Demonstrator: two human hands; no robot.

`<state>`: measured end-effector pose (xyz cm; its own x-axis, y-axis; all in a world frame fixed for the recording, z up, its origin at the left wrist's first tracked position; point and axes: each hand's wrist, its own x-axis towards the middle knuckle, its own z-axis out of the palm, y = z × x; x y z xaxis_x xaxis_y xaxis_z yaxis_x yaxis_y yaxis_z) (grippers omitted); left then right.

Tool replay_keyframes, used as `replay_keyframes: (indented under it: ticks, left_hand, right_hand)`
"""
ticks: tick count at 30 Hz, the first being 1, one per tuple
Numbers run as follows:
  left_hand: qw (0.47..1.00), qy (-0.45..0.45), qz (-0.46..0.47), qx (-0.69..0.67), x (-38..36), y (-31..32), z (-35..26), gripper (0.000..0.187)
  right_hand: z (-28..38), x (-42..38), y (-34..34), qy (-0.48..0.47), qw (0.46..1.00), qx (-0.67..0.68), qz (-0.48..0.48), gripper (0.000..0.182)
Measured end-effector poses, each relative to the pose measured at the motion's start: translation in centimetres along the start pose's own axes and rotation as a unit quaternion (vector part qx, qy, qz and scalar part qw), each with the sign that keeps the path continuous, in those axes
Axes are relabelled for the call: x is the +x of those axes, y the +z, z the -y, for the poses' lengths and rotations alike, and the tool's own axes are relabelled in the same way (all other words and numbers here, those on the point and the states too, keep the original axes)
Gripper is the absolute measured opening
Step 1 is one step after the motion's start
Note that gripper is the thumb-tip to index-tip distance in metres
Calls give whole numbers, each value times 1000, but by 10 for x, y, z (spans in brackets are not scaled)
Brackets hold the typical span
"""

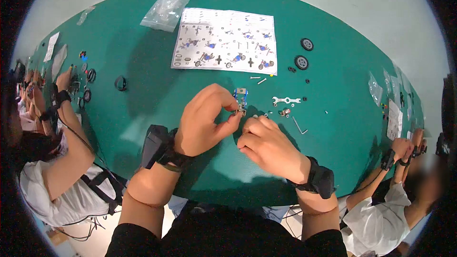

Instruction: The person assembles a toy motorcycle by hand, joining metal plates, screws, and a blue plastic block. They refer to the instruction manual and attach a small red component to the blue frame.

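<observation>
Between the thumb and forefinger of my left hand (205,120) is a small blue-and-metal model part (241,96), held over the table. My right hand (272,146) lies just right of it, fingers curled together. Whatever those fingers may hold is hidden. A cluster of small metal pieces (285,112) sits beyond the right knuckles, beside a flat metal wrench (286,100). Farther right, an L-shaped hex key (299,125) rests on the green surface. Two screws (261,81) lie above the model part.
A printed instruction sheet (223,40) and a clear plastic bag (170,7) lie at the back of the green table (157,66). Two wheels (301,62) are at right, a black ring (120,83) at left. Other people's arms (71,128) rest along both sides.
</observation>
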<state>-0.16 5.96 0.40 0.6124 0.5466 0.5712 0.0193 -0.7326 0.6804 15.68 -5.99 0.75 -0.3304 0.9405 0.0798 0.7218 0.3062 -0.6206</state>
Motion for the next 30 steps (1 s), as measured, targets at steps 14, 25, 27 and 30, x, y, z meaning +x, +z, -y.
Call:
replay_keyframes:
  ticks: [14, 25, 27, 30]
  left_hand:
    - [1000, -12, -1, 11, 2, -3, -7, 28]
    - [999, -21, 11, -28, -1, 3, -1, 24]
    - [999, -33, 16, -30, -4, 4, 2, 25]
    - [999, -26, 17, -38, -2, 2, 1, 23]
  right_hand:
    - [12, 2, 5, -48, 994, -94, 12, 9]
    - [6, 3, 11, -19, 999, -29, 11, 14]
    - [4, 3, 10, -37, 999, -30, 24, 16]
    - [2, 3, 8, -46, 998, -14, 31, 16]
